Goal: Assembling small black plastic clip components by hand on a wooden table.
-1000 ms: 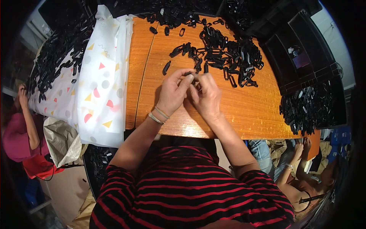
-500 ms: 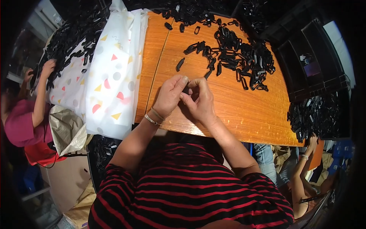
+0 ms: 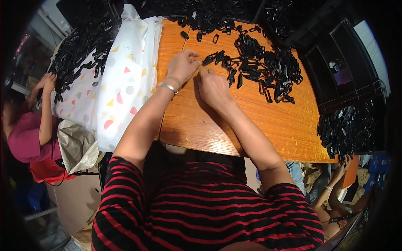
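Observation:
My left hand [image 3: 182, 67] is over the wooden table, thumb and forefinger apart, and no held thing shows in it. Close beside it, my right hand [image 3: 214, 88] rests low over the tabletop with its fingers bent together. Whatever is at those right fingertips is hidden from view. Just beyond both hands lies a loose heap of small black plastic pieces [image 3: 250, 63], some of them open frames like buckle parts. The heap's nearest piece [image 3: 208, 59] lies close to my left fingertips.
A white patterned sheet [image 3: 121, 88] covers the table's left side, with more black pieces [image 3: 79, 50] beyond it. Other black pieces [image 3: 205, 16] line the far edge. At the right stands a black bin [image 3: 347, 125] of pieces. Co-workers' hands [image 3: 48, 81] reach in at left and right.
Both hands have moved forward and left from the middle of the table and come slightly apart. The lone black piece left of the heap is out of sight behind them.

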`<state>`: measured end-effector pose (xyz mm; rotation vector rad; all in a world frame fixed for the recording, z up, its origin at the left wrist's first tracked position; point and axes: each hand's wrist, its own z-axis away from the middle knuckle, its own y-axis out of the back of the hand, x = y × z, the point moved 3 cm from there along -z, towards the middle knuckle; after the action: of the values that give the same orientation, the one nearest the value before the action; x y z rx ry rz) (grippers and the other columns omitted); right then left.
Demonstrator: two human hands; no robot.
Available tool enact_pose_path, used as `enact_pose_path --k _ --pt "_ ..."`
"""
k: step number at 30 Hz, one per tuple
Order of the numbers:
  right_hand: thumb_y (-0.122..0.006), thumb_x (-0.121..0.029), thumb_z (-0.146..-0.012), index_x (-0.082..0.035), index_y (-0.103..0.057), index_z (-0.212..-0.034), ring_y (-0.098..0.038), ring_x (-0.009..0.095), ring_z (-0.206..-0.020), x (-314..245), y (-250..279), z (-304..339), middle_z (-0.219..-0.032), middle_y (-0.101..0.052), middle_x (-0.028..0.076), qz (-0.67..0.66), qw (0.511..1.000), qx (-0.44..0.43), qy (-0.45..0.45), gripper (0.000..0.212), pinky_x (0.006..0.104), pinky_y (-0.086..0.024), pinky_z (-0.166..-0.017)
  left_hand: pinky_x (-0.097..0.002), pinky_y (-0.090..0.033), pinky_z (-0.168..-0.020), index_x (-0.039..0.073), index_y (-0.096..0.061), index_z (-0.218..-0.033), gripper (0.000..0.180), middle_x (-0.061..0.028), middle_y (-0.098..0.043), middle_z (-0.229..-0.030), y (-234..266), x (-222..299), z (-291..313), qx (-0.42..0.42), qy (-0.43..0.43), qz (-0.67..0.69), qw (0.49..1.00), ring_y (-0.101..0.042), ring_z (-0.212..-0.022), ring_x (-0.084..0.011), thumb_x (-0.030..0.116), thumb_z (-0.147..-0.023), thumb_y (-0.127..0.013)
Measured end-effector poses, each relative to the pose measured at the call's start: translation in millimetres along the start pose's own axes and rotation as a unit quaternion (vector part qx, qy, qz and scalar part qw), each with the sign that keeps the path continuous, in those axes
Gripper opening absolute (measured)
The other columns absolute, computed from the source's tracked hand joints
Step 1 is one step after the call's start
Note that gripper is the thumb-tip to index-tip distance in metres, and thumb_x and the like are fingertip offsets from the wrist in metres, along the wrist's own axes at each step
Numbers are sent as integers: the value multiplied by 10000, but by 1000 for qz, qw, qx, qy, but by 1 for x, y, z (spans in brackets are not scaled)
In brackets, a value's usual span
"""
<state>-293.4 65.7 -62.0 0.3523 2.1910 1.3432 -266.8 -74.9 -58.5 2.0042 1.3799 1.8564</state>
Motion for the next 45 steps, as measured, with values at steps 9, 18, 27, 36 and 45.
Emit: enact_pose_path --k 9,18,27,36,45 --pt "-665 -196 -849 -33 -609 -804 -614 371 -654 9 33 57 -799 -601 152 -82 996 -3 42 178 455 -494 -580 -352 -514 -733 81 -679 -964 257 -96 -664 -888 -28 11 -4 -37 -30 -169 984 -644 -827 -251 209 -752 -748" --pt "-707 -153 -817 -53 -620 -966 -628 341 -782 17 42 68 -865 -582 136 -68 992 -99 44 200 419 -512 -634 -245 -457 -664 -2 -637 -945 229 -13 -572 -769 5 13 32 -98 13 172 980 -535 -708 -107 98 -756 -718" --pt "-690 -43 -848 17 -607 -980 -629 140 -682 7 73 42 -861 -590 92 -268 957 115 0 167 256 -492 -588 -190 -436 -627 11 -650 -1012 210 15 -584 -857 27 54 73 -85 -3 368 926 -512 -727 -55 62 -813 -695" --pt "-691 -46 -854 9 -609 -1014 -603 98 -664 -19 79 51 -852 -587 63 -323 938 125 28 188 221 -472 -570 -159 -429 -519 20 -637 -1096 238 23 -621 -815 15 45 102 -32 88 557 825 -519 -621 -14 119 -884 -681" --pt "-702 -34 -828 -6 -624 -995 -582 113 -672 -21 81 50 -834 -581 66 -290 945 144 39 186 230 -463 -553 -160 -432 -531 19 -659 -1098 227 33 -633 -866 27 62 105 -3 52 427 903 -494 -638 -3 100 -886 -668"
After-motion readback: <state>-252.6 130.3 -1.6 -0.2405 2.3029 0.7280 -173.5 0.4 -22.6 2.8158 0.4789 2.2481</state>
